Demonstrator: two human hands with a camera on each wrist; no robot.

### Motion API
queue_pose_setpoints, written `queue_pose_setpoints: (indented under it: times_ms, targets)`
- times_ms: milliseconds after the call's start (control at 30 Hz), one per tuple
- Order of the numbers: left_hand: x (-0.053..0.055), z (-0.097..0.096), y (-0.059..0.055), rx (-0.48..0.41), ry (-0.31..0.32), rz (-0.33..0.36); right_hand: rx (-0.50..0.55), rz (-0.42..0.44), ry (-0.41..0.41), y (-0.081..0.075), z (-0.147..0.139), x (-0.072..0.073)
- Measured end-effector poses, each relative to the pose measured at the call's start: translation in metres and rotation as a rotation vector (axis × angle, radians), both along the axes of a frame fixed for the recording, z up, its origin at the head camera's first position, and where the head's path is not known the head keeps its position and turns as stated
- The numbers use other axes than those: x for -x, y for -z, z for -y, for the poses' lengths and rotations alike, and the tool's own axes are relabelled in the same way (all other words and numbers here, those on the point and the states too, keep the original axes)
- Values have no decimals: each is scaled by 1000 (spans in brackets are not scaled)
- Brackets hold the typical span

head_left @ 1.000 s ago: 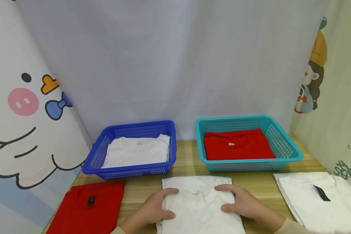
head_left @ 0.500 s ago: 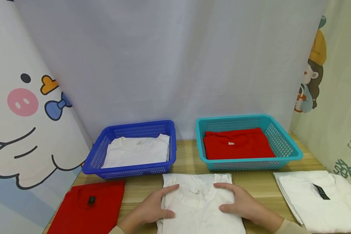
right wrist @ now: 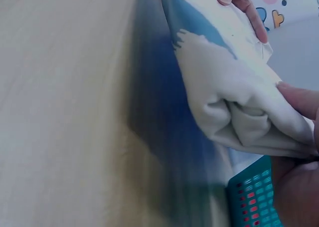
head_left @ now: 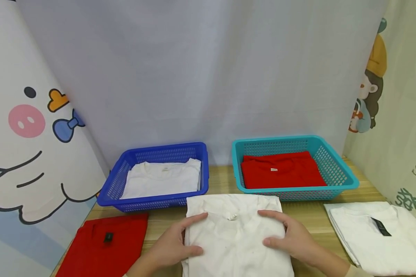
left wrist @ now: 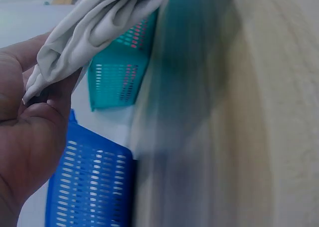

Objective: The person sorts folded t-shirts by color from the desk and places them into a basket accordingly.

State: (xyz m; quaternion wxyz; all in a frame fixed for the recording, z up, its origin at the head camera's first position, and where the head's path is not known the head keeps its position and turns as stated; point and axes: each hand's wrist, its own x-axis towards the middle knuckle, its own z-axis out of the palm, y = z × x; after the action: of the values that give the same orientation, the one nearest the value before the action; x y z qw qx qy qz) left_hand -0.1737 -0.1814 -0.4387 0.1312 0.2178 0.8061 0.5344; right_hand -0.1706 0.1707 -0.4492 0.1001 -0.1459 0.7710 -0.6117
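Note:
A folded white T-shirt point(head_left: 235, 246) is held between both hands at the front middle, neckline facing away. My left hand point(head_left: 171, 244) grips its left edge, thumb and index finger on top and the other fingers hidden beneath. On the opposite edge my right hand point(head_left: 294, 238) holds it the same way. Both wrist views show the shirt raised off the wooden table. The layered folds of the shirt point(left wrist: 94, 30) show beside the left hand point(left wrist: 30, 142). A blue printed patch appears on the underside of the shirt point(right wrist: 219, 82) in the right wrist view.
Behind the hands stand a blue basket point(head_left: 159, 202) with a folded white shirt point(head_left: 163, 181) and a teal basket point(head_left: 298, 189) with a folded red shirt point(head_left: 280, 171). A red shirt point(head_left: 104, 246) lies left on the table point(head_left: 154, 238), a white one point(head_left: 381, 246) right.
Both hands have lifted the white T-shirt from the table; its far edge now sits higher in the head view and the shirt looks larger. The baskets and the other shirts stay put.

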Motion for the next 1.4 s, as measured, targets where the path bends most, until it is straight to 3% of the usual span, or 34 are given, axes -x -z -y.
queue_pose_setpoints:
  times_ms: [167, 333, 433, 600, 733, 933, 1200, 1400]
  targets:
    - [-3, 5, -17, -82, 12, 6, 11, -18, -1, -18, 2, 0]
    - [-2, 9, -27, -136, -7, -46, 50, -38, 2, -32, 9, 6]
    - [-1, 9, -32, -161, -76, -68, 59, -42, 33, -39, 16, 10]
    - [0, 9, -40, -184, -268, -49, 74, -38, 88, -50, 30, 20]
    - [4, 20, -49, -204, -314, -57, 105, -52, 88, -58, 45, 33]
    - [22, 51, -69, -167, -349, -90, 96, -98, 58, -81, 77, 57]
    - [52, 84, -97, 2, -384, -131, 78, -147, 40, -95, 110, 97]
    - [76, 110, -114, -57, -325, -93, 120, -144, 3, -105, 135, 122]
